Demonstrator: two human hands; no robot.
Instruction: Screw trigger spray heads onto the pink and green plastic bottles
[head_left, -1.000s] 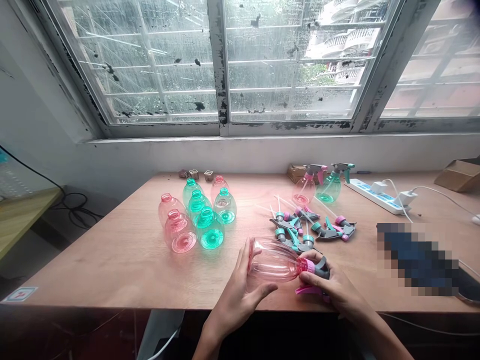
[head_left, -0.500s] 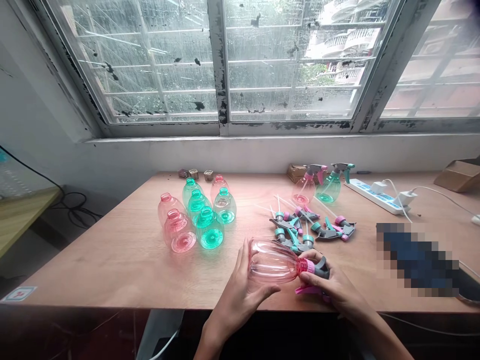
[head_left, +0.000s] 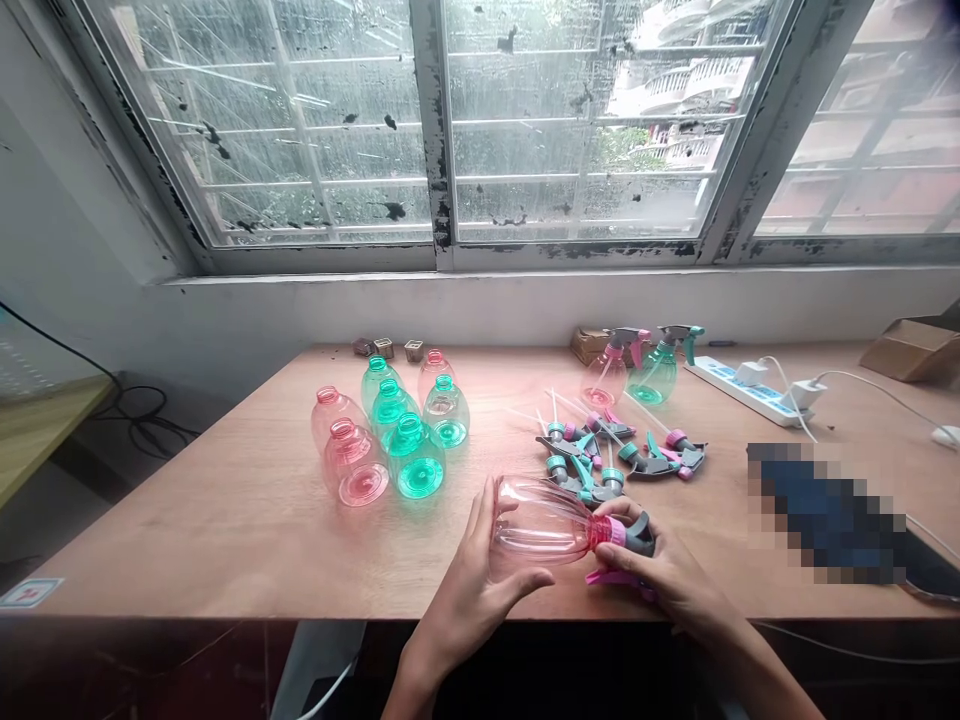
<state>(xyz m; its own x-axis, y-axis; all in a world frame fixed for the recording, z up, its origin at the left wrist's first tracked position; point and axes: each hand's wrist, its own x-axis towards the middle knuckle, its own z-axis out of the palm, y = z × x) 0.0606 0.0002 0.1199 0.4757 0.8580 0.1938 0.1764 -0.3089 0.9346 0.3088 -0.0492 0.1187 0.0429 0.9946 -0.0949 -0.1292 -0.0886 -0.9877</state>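
At the six o'clock edge of the wooden surface (head_left: 225,540), the left hand (head_left: 480,590) cups a pink bottle (head_left: 540,525) lying sideways, seemingly to steady it. The right hand (head_left: 667,575) grips the grey spray head (head_left: 634,545) on its neck. Empty bottles (head_left: 390,440) stand at ten o'clock, loose spray heads (head_left: 600,455) at one, and a grimy window (head_left: 525,120) spans twelve.

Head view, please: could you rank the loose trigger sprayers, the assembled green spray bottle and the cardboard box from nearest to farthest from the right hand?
1. Loose trigger sprayers: mid-table, just beyond the right hand, which holds the pink bottle.
2. Assembled green spray bottle: farther back, near the wall.
3. Cardboard box: far right, by the wall.
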